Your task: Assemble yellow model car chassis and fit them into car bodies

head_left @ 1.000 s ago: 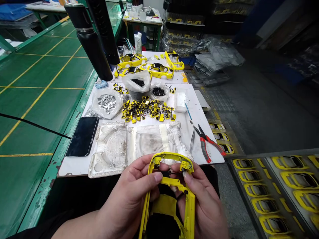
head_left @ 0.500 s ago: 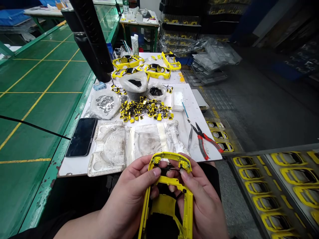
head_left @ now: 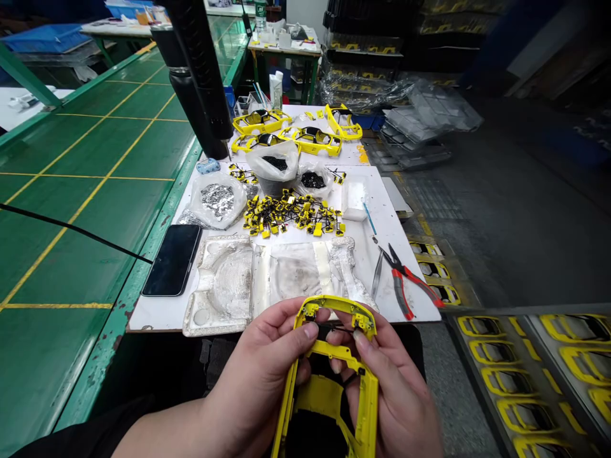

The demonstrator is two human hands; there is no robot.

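Observation:
Between both hands is a yellow model car body shell (head_left: 334,352), its hollow inner side facing me and one rounded end pointing away. My left hand (head_left: 267,366) grips its left rim, the thumb pressed near the left corner of that end. My right hand (head_left: 396,381) wraps the right side, thumb at the opposite corner. A thin dark piece spans the opening by the fingertips; I cannot make out what it is. Just beyond lies a worn white foam cradle (head_left: 229,270). Red-handled pliers (head_left: 405,280) and metal tweezers (head_left: 377,273) rest to its right.
A phone (head_left: 172,261) lies at left. Behind the foam are a pile of small yellow-black parts (head_left: 291,213), bags of silvery pieces (head_left: 217,200) and black pieces (head_left: 275,164), and yellow shells (head_left: 312,140). A black screwdriver-like tool (head_left: 200,95) hangs above. Trays of shells (head_left: 510,381) stand right.
The whole view has shifted, so table and hands appear farther right. Both hands keep nearly the same grip on the car shell.

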